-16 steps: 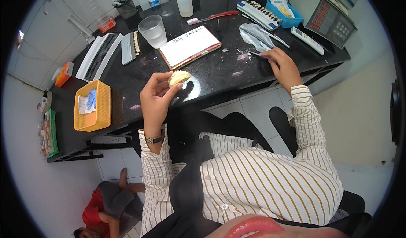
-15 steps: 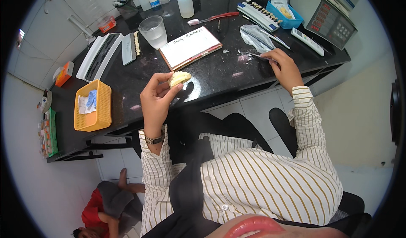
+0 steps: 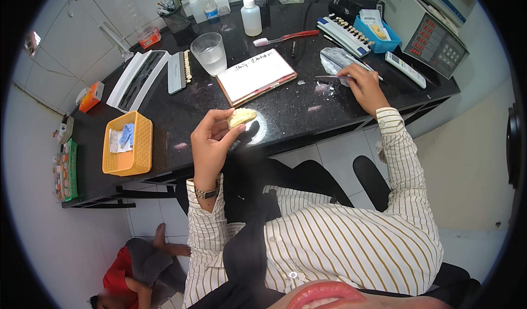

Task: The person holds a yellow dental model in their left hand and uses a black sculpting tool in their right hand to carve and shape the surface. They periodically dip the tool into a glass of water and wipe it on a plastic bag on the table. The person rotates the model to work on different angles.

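Yellow basket, at the left of the black table. Clear cup, part-filled with liquid, behind your left hand. That hand: pinching a pale yellow dental cast, held over the table near its front edge. Notepad, flat, behind the cast. Slim tool, tip leftward, grasped by your right hand, near crumpled clear plastic. Blue basket, farther right.

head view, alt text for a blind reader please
A person's left hand holds what looks like a yellow dental cast above a black table; the right hand holds a thin tool. Beyond are a white notepad, clear cup and red toothbrush.
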A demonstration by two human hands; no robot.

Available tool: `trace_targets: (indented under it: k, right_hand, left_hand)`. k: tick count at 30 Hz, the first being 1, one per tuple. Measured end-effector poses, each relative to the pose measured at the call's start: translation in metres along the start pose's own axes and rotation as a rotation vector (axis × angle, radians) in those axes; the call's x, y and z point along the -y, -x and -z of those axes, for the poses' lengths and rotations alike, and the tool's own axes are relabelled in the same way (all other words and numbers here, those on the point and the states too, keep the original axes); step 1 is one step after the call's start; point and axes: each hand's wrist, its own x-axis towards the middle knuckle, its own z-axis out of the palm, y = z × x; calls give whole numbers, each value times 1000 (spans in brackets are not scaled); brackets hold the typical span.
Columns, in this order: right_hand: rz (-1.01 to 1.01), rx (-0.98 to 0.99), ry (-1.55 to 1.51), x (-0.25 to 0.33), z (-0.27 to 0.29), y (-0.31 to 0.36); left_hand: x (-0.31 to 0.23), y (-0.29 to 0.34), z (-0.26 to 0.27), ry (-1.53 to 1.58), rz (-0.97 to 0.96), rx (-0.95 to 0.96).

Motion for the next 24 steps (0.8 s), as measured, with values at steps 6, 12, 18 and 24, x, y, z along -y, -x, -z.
trace_targets:
  k: [6,12,18,24]
  right_hand:
    - [42,4,-30,-7,0,-1]
    - [37,31,-92,-9,2,1]
    - [60,-52,-38,-9,-2,1]
    - [28,22,-28,-8,-2,0]
  left_hand:
    - [-1,0,-1,9,9,0]
    - [1,0,-1,23,26,-26]
    - [3,-1,-3,33,-4,-27]
    - [2,-1,-2,58,12,-22]
